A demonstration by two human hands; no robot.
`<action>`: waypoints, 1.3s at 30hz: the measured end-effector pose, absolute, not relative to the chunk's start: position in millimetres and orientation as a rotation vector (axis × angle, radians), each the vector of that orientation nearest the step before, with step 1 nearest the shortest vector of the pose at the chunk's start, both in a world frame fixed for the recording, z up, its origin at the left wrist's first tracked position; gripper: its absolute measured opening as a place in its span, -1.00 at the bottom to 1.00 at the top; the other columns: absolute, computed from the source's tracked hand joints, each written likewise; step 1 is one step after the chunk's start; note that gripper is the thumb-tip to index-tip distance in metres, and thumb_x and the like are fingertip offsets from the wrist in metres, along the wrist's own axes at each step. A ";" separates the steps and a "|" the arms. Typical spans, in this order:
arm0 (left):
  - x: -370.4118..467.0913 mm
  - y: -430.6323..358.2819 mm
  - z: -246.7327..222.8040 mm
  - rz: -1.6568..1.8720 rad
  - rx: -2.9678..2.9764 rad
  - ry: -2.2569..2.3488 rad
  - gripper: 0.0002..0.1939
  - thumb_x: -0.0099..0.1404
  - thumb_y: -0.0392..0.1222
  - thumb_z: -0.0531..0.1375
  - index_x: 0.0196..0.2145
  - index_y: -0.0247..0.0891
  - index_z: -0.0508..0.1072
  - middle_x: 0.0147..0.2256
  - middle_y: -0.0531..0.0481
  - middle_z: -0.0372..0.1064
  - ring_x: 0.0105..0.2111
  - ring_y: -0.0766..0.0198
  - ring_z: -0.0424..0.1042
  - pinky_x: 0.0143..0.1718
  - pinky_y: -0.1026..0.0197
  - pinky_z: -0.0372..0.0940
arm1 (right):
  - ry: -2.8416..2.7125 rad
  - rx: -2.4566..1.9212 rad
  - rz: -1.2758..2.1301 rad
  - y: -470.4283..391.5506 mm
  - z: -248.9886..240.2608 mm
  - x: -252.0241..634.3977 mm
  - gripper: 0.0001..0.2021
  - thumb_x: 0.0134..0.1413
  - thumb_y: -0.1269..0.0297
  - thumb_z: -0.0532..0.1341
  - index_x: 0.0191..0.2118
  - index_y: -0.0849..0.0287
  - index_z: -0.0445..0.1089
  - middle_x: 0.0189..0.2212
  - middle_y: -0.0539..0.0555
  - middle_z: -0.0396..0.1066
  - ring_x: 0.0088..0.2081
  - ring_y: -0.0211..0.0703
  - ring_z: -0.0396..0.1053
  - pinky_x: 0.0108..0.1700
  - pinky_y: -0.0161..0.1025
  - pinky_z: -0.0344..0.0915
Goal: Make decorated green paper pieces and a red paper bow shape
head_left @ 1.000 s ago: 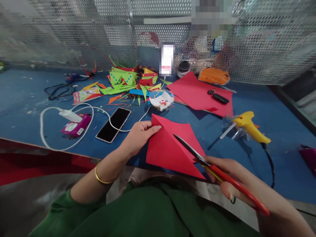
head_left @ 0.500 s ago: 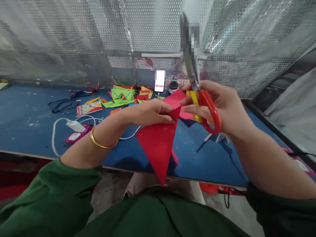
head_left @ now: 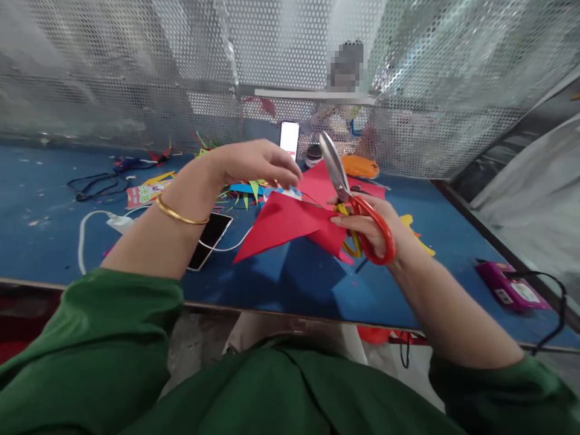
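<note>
A folded sheet of red paper (head_left: 283, 220) hangs above the table, its pointed corner reaching left. My right hand (head_left: 374, 214) is closed on a pair of scissors (head_left: 338, 166) with one red and one yellow handle, blades upward. The same hand's thumb and fingers pinch the paper's right side. My left hand (head_left: 260, 163) hovers over the paper's upper left edge, fingers curved and apart, with nothing visible in it. Behind the paper, another red area (head_left: 319, 181) shows; where it joins the folded part is hard to tell.
A propped phone (head_left: 289, 139) stands at the back beside a small dark jar (head_left: 313, 155). Another phone (head_left: 211, 238) lies by my left forearm, near a white cable. Coloured paper scraps (head_left: 247, 192), an orange piece (head_left: 360, 165) and a purple device (head_left: 512, 287) are on the blue table.
My left hand has let go of the red paper and moved up and left. My right hand has come down with the scissors and now holds the paper, whose point has swung left.
</note>
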State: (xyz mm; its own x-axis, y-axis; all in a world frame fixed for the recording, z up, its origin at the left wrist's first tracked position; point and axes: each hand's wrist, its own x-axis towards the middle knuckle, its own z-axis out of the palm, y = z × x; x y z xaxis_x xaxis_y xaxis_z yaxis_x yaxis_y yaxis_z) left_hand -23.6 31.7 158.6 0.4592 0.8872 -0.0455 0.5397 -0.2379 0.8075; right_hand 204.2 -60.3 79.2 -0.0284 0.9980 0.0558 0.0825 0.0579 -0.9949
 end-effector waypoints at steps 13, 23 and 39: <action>-0.8 -111.5 19.6 1.098 1.777 1.280 -0.85 0.29 -0.09 0.31 -0.22 -0.15 0.60 -0.28 -0.03 0.60 -0.30 0.18 0.52 -0.23 0.19 0.36 | -0.850 -1.167 1.105 -86.7 10.8 198.8 -0.61 -0.15 0.22 0.46 -0.13 0.10 0.48 -0.42 -0.09 0.38 -0.42 -0.27 0.35 -0.36 -0.28 0.29; 1.8 -72.4 -21.4 1.100 2.273 1.323 -0.56 0.33 0.17 0.23 -0.09 -0.27 0.55 -0.09 -0.18 0.56 -0.03 0.01 0.48 0.05 -0.06 0.35 | -0.990 -1.289 1.139 -108.6 -3.2 184.3 -0.63 -0.15 0.16 0.42 -0.15 0.06 0.44 -0.49 -0.12 0.34 -0.48 -0.25 0.33 -0.39 -0.23 0.32; 1.7 -49.9 -16.2 0.695 2.061 1.164 -0.79 0.19 -0.01 0.36 -0.39 -0.19 0.53 -0.33 -0.01 0.55 -0.23 0.10 0.45 -0.05 0.01 0.25 | -1.094 -1.327 1.263 -110.1 -9.9 198.1 -0.57 -0.16 0.14 0.46 -0.12 0.08 0.42 -0.49 -0.12 0.33 -0.50 -0.28 0.33 -0.43 -0.25 0.35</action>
